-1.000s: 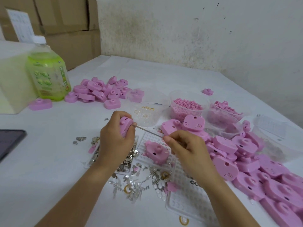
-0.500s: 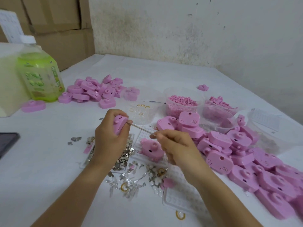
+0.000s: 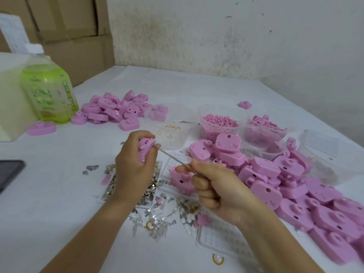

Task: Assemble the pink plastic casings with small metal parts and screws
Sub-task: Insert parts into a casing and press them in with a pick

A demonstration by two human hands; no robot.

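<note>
My left hand [image 3: 132,166] grips a pink casing [image 3: 146,148] above the table, its edge turned toward my right hand. My right hand [image 3: 214,186] pinches a thin metal rod [image 3: 171,157] whose tip touches the side of that casing. Below my hands lie a pink casing [image 3: 182,180] on a clear dimpled tray [image 3: 216,235] and a scatter of small metal parts [image 3: 157,215]. More metal parts fill a flat tray [image 3: 110,184] under my left wrist.
A large heap of pink casings [image 3: 295,190] runs along the right. A second pile [image 3: 116,108] sits at the back left beside a green bottle [image 3: 49,93]. Clear tubs hold pink bits [image 3: 218,123], pink pieces [image 3: 264,125] and rings [image 3: 171,133]. A dark phone [image 3: 8,172] lies far left.
Both hands stay together with the rod's tip at the casing; the hands and rod shift only slightly. The view has drifted a little across the table.
</note>
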